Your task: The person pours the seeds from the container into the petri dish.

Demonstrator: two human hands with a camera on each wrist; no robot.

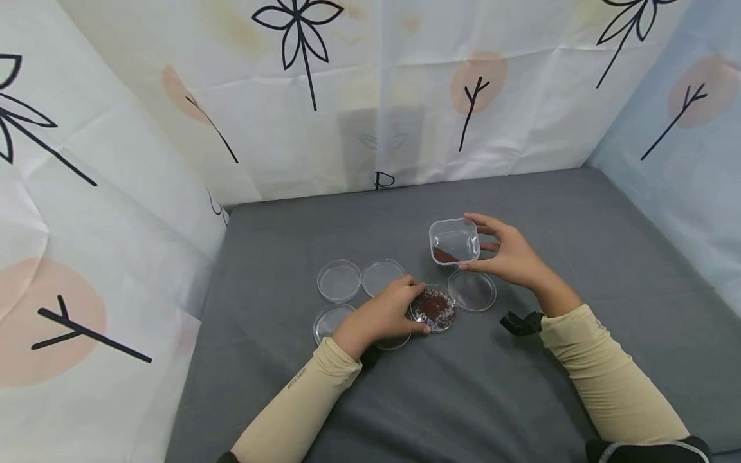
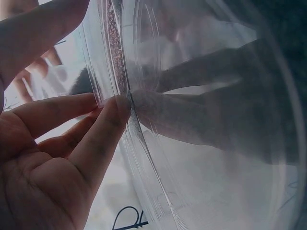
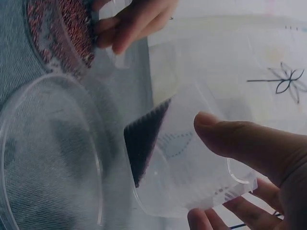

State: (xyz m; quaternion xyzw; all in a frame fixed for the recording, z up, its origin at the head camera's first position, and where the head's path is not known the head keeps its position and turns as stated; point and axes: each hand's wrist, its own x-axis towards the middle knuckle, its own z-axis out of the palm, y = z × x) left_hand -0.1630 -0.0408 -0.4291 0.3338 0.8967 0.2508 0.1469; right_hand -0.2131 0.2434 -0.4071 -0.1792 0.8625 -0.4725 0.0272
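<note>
In the head view, my left hand [image 1: 383, 314] holds a round clear petri dish [image 1: 441, 330] by its edge. Reddish-brown granules [image 1: 433, 305] lie spread in it, with pale bits among them. The left wrist view has fingertips [image 2: 120, 108] against the dish's side. My right hand [image 1: 514, 256] grips a squarish clear plastic container [image 1: 461, 236], raised and tilted beyond the dishes. Dark red granules [image 3: 145, 141] are heaped in one corner of this container, its thumb and fingers on opposite sides. A clear petri dish [image 1: 473, 292] lies just below the container.
More clear petri dishes [image 1: 339, 281] stand close together on the left; my left hand and wrist partly cover some. A dark grey cloth [image 1: 278, 244] covers the table. Printed white curtains [image 1: 405, 77] rise at the back and both sides.
</note>
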